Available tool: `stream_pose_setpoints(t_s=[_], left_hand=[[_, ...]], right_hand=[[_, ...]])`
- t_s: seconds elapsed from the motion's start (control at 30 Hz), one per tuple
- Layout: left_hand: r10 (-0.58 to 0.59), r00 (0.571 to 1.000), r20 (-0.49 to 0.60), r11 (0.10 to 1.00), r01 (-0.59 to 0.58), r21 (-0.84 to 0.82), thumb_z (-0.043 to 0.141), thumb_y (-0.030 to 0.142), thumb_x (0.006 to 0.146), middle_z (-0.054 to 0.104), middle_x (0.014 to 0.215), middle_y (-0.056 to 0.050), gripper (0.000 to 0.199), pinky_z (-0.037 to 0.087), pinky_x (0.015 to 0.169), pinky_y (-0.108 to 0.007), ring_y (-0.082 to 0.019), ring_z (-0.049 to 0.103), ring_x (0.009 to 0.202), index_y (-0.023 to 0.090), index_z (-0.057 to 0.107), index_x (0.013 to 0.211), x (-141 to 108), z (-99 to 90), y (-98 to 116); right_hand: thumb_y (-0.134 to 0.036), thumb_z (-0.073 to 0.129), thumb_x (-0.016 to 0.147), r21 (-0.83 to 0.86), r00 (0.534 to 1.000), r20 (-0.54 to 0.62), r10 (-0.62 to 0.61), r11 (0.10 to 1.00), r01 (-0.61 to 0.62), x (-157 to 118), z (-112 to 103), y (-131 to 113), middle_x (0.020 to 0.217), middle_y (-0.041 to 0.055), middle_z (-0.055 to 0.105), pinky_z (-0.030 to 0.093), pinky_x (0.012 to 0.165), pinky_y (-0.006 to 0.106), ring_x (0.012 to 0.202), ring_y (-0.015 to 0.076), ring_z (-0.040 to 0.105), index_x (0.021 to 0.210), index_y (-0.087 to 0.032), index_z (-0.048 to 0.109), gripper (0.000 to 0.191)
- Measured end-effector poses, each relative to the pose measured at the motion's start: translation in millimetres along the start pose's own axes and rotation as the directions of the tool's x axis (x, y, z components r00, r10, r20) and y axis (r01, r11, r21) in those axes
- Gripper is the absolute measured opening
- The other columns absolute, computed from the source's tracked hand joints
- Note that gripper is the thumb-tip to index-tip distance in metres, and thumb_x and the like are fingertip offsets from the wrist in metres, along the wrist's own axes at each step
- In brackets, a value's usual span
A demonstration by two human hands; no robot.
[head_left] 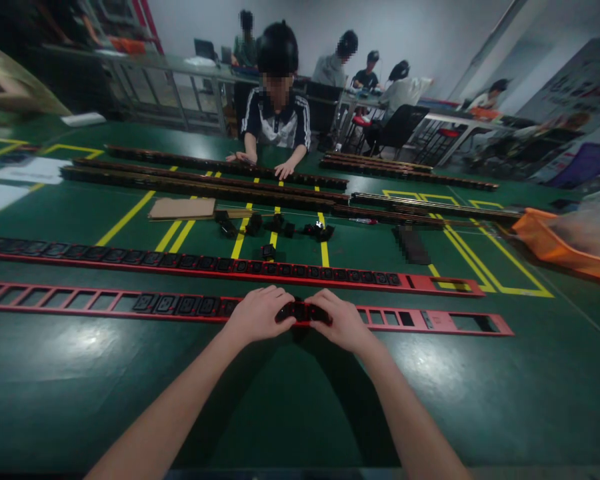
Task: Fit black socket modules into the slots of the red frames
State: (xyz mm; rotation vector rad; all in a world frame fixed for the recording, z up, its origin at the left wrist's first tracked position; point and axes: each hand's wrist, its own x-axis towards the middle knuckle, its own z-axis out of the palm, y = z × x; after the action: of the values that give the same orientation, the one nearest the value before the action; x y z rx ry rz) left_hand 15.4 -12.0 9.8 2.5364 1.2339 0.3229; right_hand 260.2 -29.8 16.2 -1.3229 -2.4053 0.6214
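Both hands work at the nearer red metal strip [110, 302], which has a row of rectangular cutouts. My left hand [263, 315] has its thumb and fingers closed around a black power socket [299, 310] at the strip's middle. From the other side my right hand [339, 320] grips at the same spot, fingers curled over the black pieces. How deep the socket sits is hidden by the fingers. Black sockets [187, 305] fill cutouts left of my hands. Open cutouts [376, 317] lie to the right and at the far left.
Behind lies a second red strip [445, 285], lined with black sockets. Loose black sockets [269, 252], cardboard [183, 209] and long dark rails [205, 185] lie farther back. An orange bin [563, 250] stands right. Across the table, a person [276, 113] has both hands near a rail.
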Motion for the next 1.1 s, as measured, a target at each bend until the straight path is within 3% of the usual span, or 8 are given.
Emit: stream_pose_setpoints(t_s=[0.3,0.57,0.8,1.1], left_hand=[[-0.031,0.999,-0.016,0.999,0.032,0.03,0.06,0.043,0.09,0.07,0.113,-0.005,0.034,0.054,0.091,-0.037,-0.022,0.064,0.105,0.024,0.064,0.118,-3,0.7,4],[-0.017,1.0,-0.023,1.0,0.017,0.013,0.058,0.042,0.092,0.07,0.113,-0.004,0.033,0.054,0.092,-0.038,-0.022,0.064,0.105,0.024,0.064,0.118,-3,-0.7,4],[-0.017,1.0,-0.024,1.0,0.017,0.007,0.059,0.042,0.091,0.07,0.113,-0.005,0.032,0.053,0.092,-0.035,-0.021,0.063,0.106,0.023,0.065,0.116,-3,-2.8,4],[0.0,1.0,-0.031,1.0,0.001,0.03,0.06,0.044,0.09,0.07,0.112,-0.003,0.031,0.054,0.088,-0.037,-0.022,0.064,0.104,0.025,0.064,0.115,-2,1.7,0]], right_hand=[[-0.022,0.062,0.09,-0.123,0.99,-0.142,0.004,0.992,-0.021,-11,17,-4,0.121,0.0076,0.063,0.056,0.074,0.034,0.096,0.0217,0.067,0.139,-0.03,0.055,0.051],[-0.021,0.054,0.09,-0.142,0.952,-0.302,-0.058,0.99,0.016,-21,37,0,0.129,0.0123,0.063,0.055,0.091,0.048,0.114,0.0299,0.062,0.142,-0.027,0.049,0.052],[-0.02,0.05,0.091,-0.171,0.942,-0.321,-0.094,0.984,0.04,-21,41,0,0.127,0.0128,0.064,0.053,0.098,0.05,0.114,0.029,0.061,0.138,-0.023,0.054,0.047],[-0.015,0.052,0.087,-0.19,0.909,-0.384,-0.165,0.977,0.097,-19,44,4,0.121,0.0126,0.065,0.054,0.092,0.045,0.107,0.0268,0.059,0.135,-0.018,0.056,0.048]])
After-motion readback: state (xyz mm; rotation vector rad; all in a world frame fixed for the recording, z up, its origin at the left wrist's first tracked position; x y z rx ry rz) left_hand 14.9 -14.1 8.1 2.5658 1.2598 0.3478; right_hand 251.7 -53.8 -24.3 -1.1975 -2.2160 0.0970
